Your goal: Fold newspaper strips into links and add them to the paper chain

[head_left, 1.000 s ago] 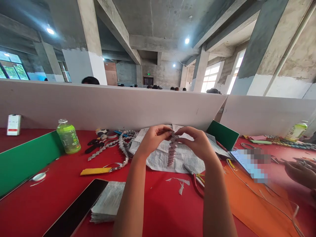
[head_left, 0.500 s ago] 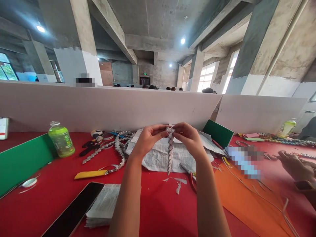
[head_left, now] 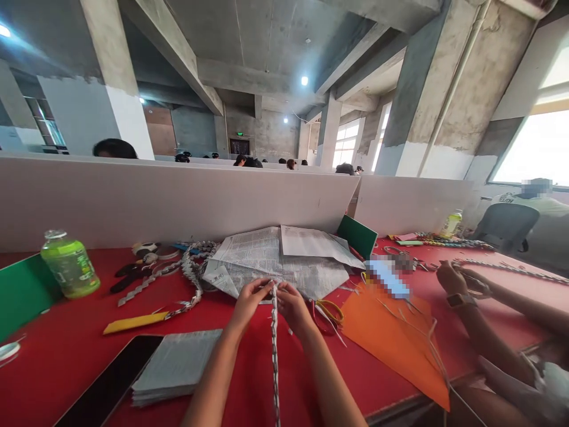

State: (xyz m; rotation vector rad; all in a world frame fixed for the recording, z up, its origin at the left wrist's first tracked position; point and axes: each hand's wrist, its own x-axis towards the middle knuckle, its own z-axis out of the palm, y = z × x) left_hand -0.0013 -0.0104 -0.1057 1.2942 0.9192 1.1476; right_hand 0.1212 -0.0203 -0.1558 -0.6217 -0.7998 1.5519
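Left hand point(head_left: 249, 301) and right hand point(head_left: 291, 303) both pinch the strip point(head_left: 274, 350) at its far end, fingertips closed on it, neither hand nearer. Strip runs from grip straight toward the red table's point(head_left: 253, 370) near edge, long axis near-far; can't tell if it touches the surface. Newspaper point(head_left: 249, 255) just beyond, scissors point(head_left: 329, 311) right, paper stack point(head_left: 178, 365) left. Partition point(head_left: 178, 198) lines far edge; concrete room behind.

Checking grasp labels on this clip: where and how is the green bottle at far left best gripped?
The bottle is probably best wrapped around mid-body, coming from its right: it stands upright, its rounded wall is exposed there, and the green board crowds its left.
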